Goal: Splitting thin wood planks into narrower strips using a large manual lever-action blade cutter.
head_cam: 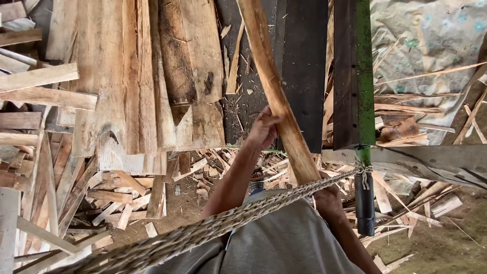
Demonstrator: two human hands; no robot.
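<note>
A long, rough wooden slat runs from twelve o'clock down to the frame's centre over the dark table. The left hand is curled against the slat's left edge. The right hand sits at five o'clock by the slat's lower end, half hidden behind a braided rope; its grip cannot be made out. Stacked planks lie at ten o'clock.

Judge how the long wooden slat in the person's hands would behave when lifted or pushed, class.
The slat looks thin and long, so it probably flexes a little yet stays stiff. The left hand and right hand both grip near its lower end, so it likely feels end-heavy. Its rough-sawn face should resist slipping, and its flat shape won't roll.
</note>
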